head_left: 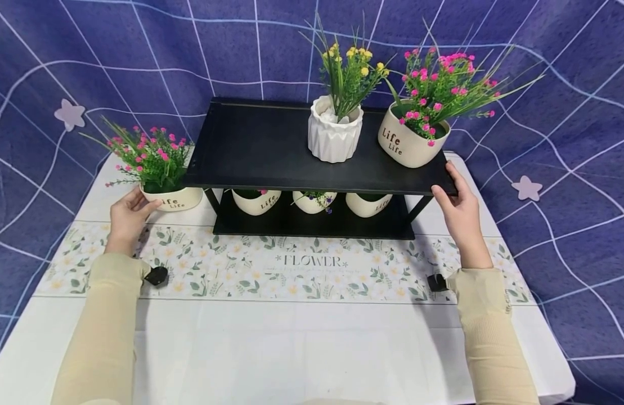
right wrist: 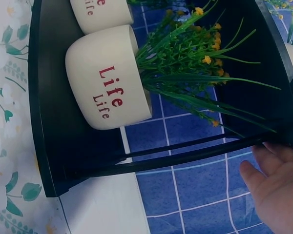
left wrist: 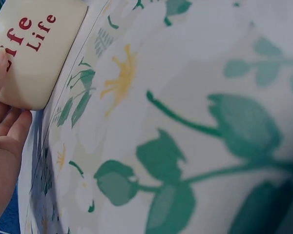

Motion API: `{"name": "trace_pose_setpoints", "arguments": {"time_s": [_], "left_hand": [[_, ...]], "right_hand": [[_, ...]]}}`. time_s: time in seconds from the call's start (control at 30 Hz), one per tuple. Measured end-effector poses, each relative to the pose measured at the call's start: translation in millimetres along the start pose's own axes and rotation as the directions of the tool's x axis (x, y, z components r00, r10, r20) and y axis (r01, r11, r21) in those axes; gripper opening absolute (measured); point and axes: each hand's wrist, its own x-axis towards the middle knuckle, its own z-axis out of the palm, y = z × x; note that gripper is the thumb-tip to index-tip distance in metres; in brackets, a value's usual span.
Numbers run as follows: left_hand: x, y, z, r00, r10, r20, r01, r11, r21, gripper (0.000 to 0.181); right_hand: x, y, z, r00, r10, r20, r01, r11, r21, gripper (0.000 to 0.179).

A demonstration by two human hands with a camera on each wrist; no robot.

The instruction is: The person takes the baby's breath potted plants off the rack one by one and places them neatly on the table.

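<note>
Beside black shelf [head_left: 256, 146], cream pot [head_left: 182, 199], pink flowers [head_left: 162, 154] inside, left hand [head_left: 128, 218] gripping it

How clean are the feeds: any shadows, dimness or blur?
Head view: bright, with a soft shadow on the table beside the right sleeve; left wrist view: dimmer, nearest printed leaves soft, pink-flowered pot sharper; right wrist view: also dim, yellow-flowered pot fairly sharp.
</note>
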Motion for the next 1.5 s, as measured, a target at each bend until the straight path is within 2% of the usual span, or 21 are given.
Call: {"name": "trace_pose_setpoints", "arguments": {"time_s": [0.1, 0.2, 0.27, 0.33, 0.43, 0.5, 0.6, 0.73, 0.8, 0.9, 1.03, 1.1, 1.2, 1.43, 1.5], "left_hand": [[0.6, -1.2, 0.3, 1.000, 0.002, -0.005, -0.002, 1.000, 0.017, 0.081], [-2.0, -2.8, -0.2, 1.000, 0.003, -0.006, -0.003, 1.000, -0.002, 0.083], [-6.1, -3.7, -1.3, 1.000, 0.009, -0.003, -0.009, 0.999, -0.054, 0.083], [-12.1, -4.0, -2.9, 1.000, 0.026, 0.000, -0.026, 0.986, -0.167, 0.081], [-22.6, -1.9, -5.3, 0.998, 0.053, -0.020, -0.057, 0.941, -0.333, 0.079], [-29.3, 1.5, -6.4, 0.997, 0.056, -0.047, -0.071, 0.896, -0.438, 0.077], [-38.5, 8.3, -8.0, 0.995, 0.018, -0.099, -0.066, 0.862, -0.503, 0.077], [-47.2, 16.7, -10.1, 0.990, -0.023, -0.139, -0.059, 0.832, -0.552, 0.074], [-51.2, 19.0, -11.3, 0.989, -0.022, -0.145, -0.065, 0.818, -0.571, 0.074], [-58.0, 21.7, -12.3, 0.988, -0.009, -0.152, -0.091, 0.769, -0.633, 0.077], [-67.7, 25.9, -11.9, 0.987, 0.012, -0.162, -0.121, 0.722, -0.681, 0.078], [-73.0, 29.0, -10.5, 0.986, 0.024, -0.167, -0.132, 0.730, -0.671, 0.076], [-81.3, 33.8, -7.3, 0.984, 0.043, -0.176, -0.146, 0.764, -0.629, 0.074], [-105.4, 41.4, 0.9, 0.991, 0.079, -0.107, -0.125, 0.826, -0.549, 0.074], [-112.3, 42.5, 4.4, 0.991, 0.090, -0.095, -0.127, 0.838, -0.531, 0.073]], "right_hand": [[0.0, 0.3, 0.4, 1.000, 0.006, -0.003, -0.006, 1.000, 0.000, 0.056], [-0.3, 0.3, 1.0, 1.000, 0.006, -0.004, -0.006, 1.000, 0.009, 0.056], [-0.2, 0.4, 1.4, 1.000, 0.003, -0.006, -0.003, 1.000, 0.015, 0.056], [0.0, 0.4, 1.5, 1.000, -0.001, -0.004, 0.001, 1.000, 0.020, 0.056], [0.4, 0.3, 1.1, 1.000, -0.005, -0.006, 0.006, 1.000, 0.018, 0.056], [0.6, 0.2, 0.5, 1.000, -0.007, -0.008, 0.007, 1.000, 0.012, 0.056], [0.7, 0.2, 0.1, 1.000, -0.006, -0.011, 0.006, 1.000, 0.005, 0.056], [0.6, 0.3, -0.1, 1.000, 0.000, -0.015, 0.000, 1.000, 0.002, 0.056], [0.3, -0.1, 0.1, 1.000, -0.001, -0.017, 0.001, 1.000, -0.001, 0.056], [-0.1, -0.7, 0.5, 1.000, -0.007, -0.015, 0.007, 1.000, -0.005, 0.055], [-0.4, -0.6, 0.6, 1.000, -0.013, -0.017, 0.012, 1.000, -0.006, 0.055], [-0.4, -0.5, 0.5, 1.000, -0.013, -0.017, 0.013, 1.000, -0.003, 0.055], [-0.4, -0.3, 0.3, 1.000, -0.013, -0.018, 0.013, 1.000, -0.002, 0.055], [0.1, 0.4, 0.4, 1.000, -0.004, -0.011, 0.004, 1.000, 0.005, 0.056], [0.2, 0.1, 0.7, 1.000, -0.004, -0.011, 0.004, 1.000, 0.006, 0.056]]}}
